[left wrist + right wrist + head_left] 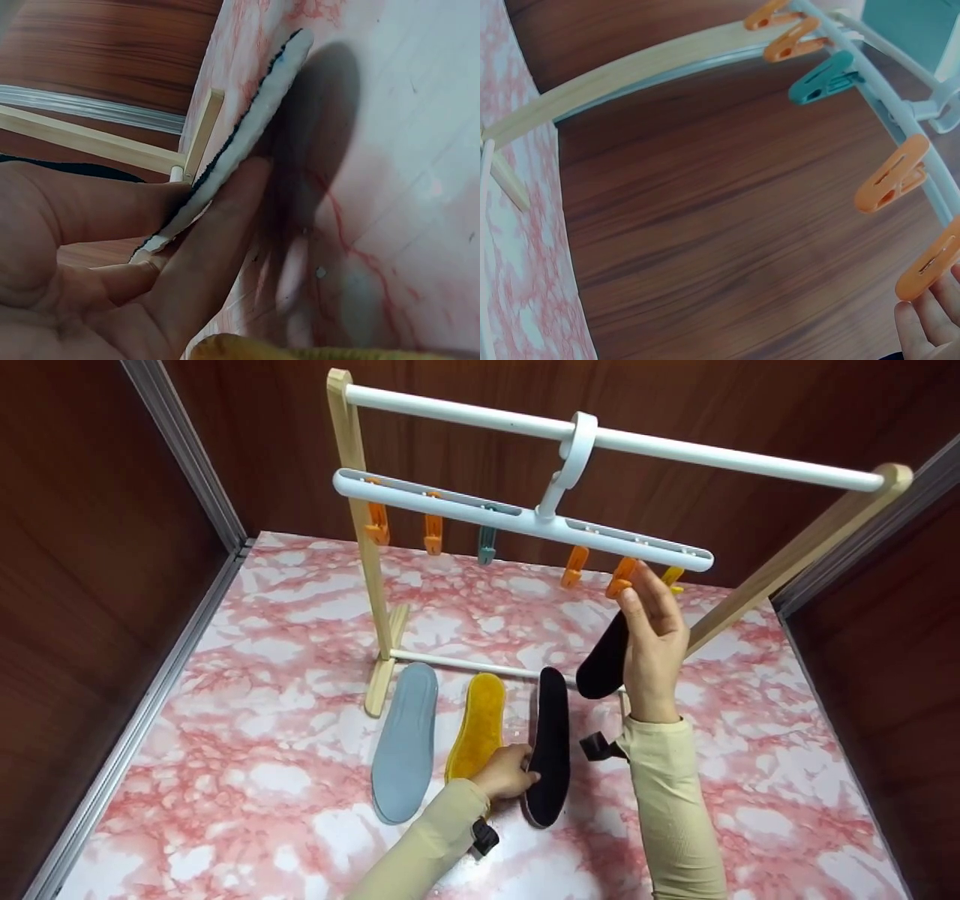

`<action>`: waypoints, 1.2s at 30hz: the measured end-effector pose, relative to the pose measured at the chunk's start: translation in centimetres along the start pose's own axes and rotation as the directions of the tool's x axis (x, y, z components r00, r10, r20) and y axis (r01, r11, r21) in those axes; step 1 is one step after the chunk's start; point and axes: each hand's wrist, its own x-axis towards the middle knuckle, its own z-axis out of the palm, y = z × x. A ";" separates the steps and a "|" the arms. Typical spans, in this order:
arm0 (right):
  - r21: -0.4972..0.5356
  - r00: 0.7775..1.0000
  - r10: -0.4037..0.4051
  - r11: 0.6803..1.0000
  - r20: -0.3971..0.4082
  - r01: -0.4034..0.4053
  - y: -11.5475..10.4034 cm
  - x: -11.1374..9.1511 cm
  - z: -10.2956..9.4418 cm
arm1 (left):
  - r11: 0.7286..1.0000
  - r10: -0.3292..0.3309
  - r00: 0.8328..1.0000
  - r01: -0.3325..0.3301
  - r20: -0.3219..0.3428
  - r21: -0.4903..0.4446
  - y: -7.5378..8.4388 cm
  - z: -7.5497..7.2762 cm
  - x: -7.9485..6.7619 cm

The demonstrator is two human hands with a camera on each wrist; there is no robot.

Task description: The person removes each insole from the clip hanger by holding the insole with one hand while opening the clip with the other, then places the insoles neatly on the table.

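My left hand pinches the edge of a black insole. In the left wrist view, its white underside is tilted off the surface, with a thumb on the dark face and fingers beneath. My right hand is raised to the hanger and holds an orange clip near its lower end. Partly hidden behind that hand, a second black insole hangs below the clips; its top end is out of sight. Fingertips meet the orange clip in the right wrist view.
A white hanger with orange, teal and yellow clips hooks over the rack's white bar. A grey insole and a yellow insole lie on the pink marbled surface. Wooden posts stand at the rack's sides.
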 end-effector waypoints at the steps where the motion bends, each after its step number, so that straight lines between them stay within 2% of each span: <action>1: 0.000 1.000 -0.002 1.000 0.000 0.002 0.0 0.0 0.0 | 1.000 -0.001 1.000 0.001 -0.002 0.005 0.0 0.0 0.0; 11: 0.000 1.000 0.000 1.000 0.014 0.000 0.3 -0.1 -0.4 | 0.998 -0.048 0.999 0.048 -0.001 -0.045 -0.1 0.2 -0.2; 16: 0.004 1.000 0.015 1.000 0.022 -0.015 0.3 -0.2 -0.7 | 0.998 -0.059 0.998 0.059 0.001 -0.036 0.0 0.3 -0.3; 24: -0.014 1.000 0.002 1.000 0.021 -0.002 0.3 0.0 -0.8 | 0.999 -0.044 0.999 0.044 -0.021 -0.030 0.2 0.5 -0.5; 30: -0.037 0.997 -0.072 0.997 0.027 0.073 0.1 -0.2 -1.0 | 1.000 0.012 0.997 -0.010 -0.070 0.028 0.3 0.4 -0.7; 36: -0.015 0.995 -0.097 0.995 -0.010 0.097 0.0 -0.4 -0.9 | 0.991 0.041 0.994 -0.027 -0.106 0.131 0.2 0.6 -0.5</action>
